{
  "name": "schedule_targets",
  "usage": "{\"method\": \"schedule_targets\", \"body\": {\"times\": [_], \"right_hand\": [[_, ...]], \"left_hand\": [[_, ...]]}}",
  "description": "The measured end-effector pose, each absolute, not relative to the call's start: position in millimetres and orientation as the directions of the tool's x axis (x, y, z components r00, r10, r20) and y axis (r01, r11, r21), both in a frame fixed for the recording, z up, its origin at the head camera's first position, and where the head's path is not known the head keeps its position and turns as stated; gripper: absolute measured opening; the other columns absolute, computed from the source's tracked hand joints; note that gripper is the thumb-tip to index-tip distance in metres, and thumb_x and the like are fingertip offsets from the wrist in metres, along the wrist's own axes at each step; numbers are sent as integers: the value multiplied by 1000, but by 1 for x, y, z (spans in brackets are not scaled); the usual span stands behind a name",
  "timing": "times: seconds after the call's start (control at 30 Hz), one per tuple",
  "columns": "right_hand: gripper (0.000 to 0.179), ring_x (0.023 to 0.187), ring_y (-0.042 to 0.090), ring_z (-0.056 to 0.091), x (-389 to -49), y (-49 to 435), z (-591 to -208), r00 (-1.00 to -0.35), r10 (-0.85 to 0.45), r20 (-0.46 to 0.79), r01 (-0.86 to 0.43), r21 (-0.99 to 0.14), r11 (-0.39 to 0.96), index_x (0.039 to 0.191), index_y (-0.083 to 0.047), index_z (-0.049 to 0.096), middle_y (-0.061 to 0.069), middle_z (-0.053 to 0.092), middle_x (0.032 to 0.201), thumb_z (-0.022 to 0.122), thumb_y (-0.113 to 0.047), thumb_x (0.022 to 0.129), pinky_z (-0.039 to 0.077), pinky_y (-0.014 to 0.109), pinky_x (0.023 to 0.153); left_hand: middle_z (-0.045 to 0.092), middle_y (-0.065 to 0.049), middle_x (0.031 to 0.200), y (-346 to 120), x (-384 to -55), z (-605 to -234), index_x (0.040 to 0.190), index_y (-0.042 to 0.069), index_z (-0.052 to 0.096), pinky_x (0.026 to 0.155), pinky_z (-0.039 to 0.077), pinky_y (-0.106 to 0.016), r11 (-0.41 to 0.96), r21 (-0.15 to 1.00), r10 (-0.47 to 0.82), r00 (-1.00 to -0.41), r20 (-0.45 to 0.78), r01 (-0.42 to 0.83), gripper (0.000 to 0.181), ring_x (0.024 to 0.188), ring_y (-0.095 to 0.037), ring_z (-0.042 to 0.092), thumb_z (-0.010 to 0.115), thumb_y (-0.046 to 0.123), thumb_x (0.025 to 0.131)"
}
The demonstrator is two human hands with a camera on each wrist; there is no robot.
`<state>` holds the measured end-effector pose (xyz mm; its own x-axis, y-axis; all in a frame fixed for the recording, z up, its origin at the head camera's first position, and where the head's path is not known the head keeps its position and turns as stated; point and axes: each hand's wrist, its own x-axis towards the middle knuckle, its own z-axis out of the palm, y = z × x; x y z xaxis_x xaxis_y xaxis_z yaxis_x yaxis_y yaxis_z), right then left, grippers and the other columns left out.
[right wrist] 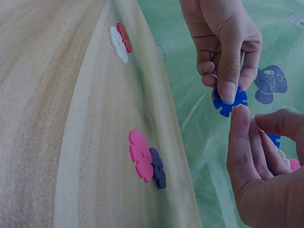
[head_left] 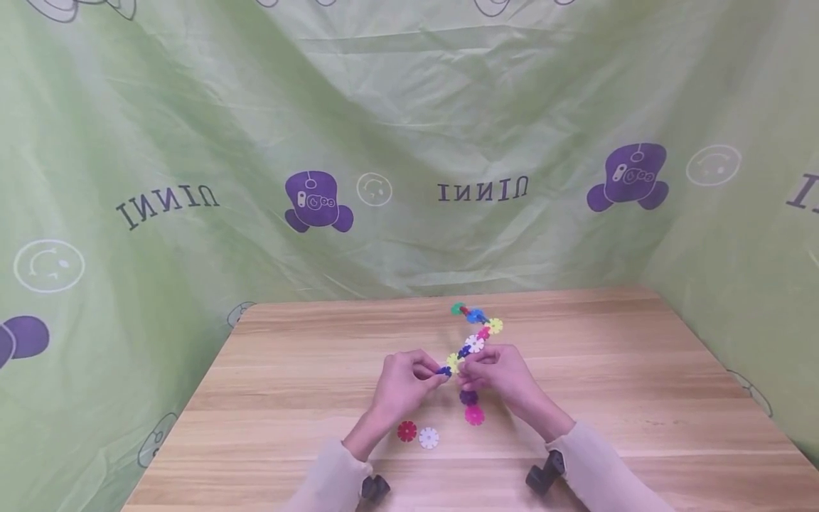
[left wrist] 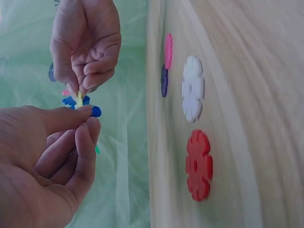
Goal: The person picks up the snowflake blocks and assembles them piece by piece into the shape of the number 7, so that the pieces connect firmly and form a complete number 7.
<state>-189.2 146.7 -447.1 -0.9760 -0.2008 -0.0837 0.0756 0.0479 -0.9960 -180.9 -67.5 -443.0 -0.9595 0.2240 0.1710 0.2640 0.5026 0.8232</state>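
My left hand (head_left: pixel 398 387) pinches a blue notched plastic disc (right wrist: pixel 230 102) between thumb and fingers. Close beside it, my right hand (head_left: pixel 507 375) pinches a yellow notched disc (head_left: pixel 453 362), seen edge-on in the left wrist view. The blue and yellow discs meet at the fingertips; whether their slots are joined I cannot tell. From the yellow one a chain of linked discs runs up and away, through a white disc (head_left: pixel 474 344), a second yellow disc (head_left: pixel 493 326) and a light blue disc (head_left: pixel 475 316) to a green disc (head_left: pixel 458 308).
On the wooden table (head_left: pixel 288 398) lie a loose red disc (head_left: pixel 407 431) and a white one (left wrist: pixel 193 89) side by side. A pink disc (right wrist: pixel 141 155) and a purple disc (right wrist: pixel 158 168) lie under the right hand. A green printed curtain (head_left: pixel 397 256) surrounds the table's back and sides.
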Motion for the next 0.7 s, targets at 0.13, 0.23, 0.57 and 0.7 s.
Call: {"method": "schedule_targets", "body": {"times": [0.13, 0.23, 0.57, 0.7], "right_hand": [[20, 80, 23, 79, -188, 146, -445, -980, -179, -92, 83, -995, 54, 109, 15, 68, 20, 79, 93, 67, 1, 94, 67, 33, 77], [19, 78, 22, 78, -187, 146, -445, -980, -175, -97, 89, -994, 57, 108, 15, 68, 17, 79, 89, 68, 1, 94, 67, 33, 77], [19, 72, 17, 75, -187, 149, -443, -974, -202, -100, 92, -995, 47, 105, 15, 68, 9, 77, 81, 70, 1, 93, 66, 32, 74], [19, 72, 16, 75, -186, 149, -442, -974, -202, -106, 98, -994, 50, 105, 14, 69, 7, 77, 80, 70, 0, 92, 66, 31, 73]], "left_hand": [[82, -5, 83, -63, -178, -442, 89, 11, 78, 65, 59, -18, 513, 811, 212, -957, 199, 282, 9, 75, -9, 76, 86, 12, 86], [82, -5, 83, -61, -177, -441, 88, 11, 78, 64, 58, -17, 517, 810, 204, -959, 198, 277, 9, 74, -8, 74, 86, 11, 86], [82, -6, 85, -56, -176, -441, 89, 10, 79, 64, 58, -17, 545, 769, 218, -943, 253, 333, 7, 75, -10, 76, 85, 8, 86], [82, -6, 85, -54, -178, -442, 89, 10, 79, 68, 59, -17, 547, 758, 223, -934, 278, 356, 7, 76, -10, 77, 85, 8, 86]]}}
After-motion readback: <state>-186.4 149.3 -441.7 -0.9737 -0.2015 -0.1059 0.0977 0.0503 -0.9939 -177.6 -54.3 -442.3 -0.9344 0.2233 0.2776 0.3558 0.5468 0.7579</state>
